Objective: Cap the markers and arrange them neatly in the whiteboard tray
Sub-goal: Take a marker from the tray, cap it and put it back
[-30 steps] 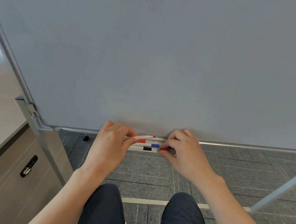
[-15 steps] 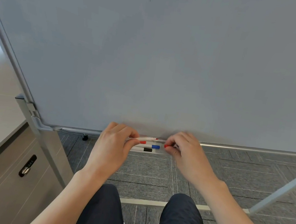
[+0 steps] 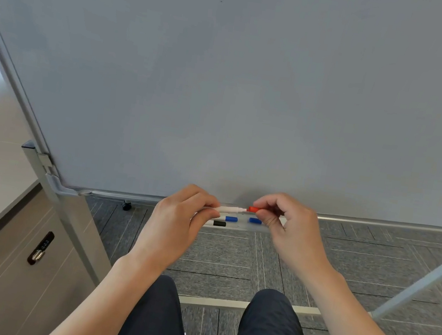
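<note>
Marker (image 3: 229, 209) horiz, tip toward red cap (image 3: 253, 209) in R hand (image 3: 288, 226)

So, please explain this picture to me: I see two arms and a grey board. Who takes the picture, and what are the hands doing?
There is no machine here. A person wears a camera on the head, looking forward and down, so you see that person's own arms and knees. The big grey surface is a whiteboard; the narrow tray runs along its bottom edge. The left hand holds a white marker. The right hand pinches a red cap right at the marker's tip; the cap looks not yet pushed on. In the tray lie a marker with a black cap, one with a blue cap, and another blue piece, partly hidden.
</note>
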### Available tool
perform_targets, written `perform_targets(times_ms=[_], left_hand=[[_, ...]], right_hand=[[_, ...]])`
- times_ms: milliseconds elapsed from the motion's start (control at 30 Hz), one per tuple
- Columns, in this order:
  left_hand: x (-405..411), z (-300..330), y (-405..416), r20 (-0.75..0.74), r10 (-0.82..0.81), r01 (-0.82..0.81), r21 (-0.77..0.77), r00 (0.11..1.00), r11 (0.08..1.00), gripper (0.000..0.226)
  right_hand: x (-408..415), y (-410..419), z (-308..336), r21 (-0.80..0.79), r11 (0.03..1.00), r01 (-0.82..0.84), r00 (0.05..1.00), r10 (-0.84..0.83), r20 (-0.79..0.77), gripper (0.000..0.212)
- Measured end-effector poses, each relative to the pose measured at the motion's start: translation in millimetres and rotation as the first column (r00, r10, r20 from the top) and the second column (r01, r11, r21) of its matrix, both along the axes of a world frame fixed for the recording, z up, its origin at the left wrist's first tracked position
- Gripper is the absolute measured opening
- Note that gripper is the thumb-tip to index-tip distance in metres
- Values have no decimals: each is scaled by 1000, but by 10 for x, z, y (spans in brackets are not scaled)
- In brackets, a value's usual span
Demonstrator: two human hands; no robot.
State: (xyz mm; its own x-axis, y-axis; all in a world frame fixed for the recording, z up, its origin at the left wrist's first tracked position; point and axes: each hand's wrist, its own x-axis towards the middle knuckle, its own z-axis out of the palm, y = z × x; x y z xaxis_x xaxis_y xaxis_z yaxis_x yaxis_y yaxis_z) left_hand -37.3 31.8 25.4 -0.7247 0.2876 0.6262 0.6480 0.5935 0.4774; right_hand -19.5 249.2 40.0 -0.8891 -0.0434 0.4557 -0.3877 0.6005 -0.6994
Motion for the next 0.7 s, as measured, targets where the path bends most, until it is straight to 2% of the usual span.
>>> perform_targets(times_ms=[500, 700], left_hand=[[50, 56, 21, -7, -27, 27, -9, 1000, 1000, 6], [45, 95, 38, 38, -67, 67, 0, 997, 998, 7]], right_hand=[[46, -16, 69, 97, 994, -46, 996, 53, -68, 14], [65, -14, 101, -42, 998, -36, 999, 38, 32, 18]])
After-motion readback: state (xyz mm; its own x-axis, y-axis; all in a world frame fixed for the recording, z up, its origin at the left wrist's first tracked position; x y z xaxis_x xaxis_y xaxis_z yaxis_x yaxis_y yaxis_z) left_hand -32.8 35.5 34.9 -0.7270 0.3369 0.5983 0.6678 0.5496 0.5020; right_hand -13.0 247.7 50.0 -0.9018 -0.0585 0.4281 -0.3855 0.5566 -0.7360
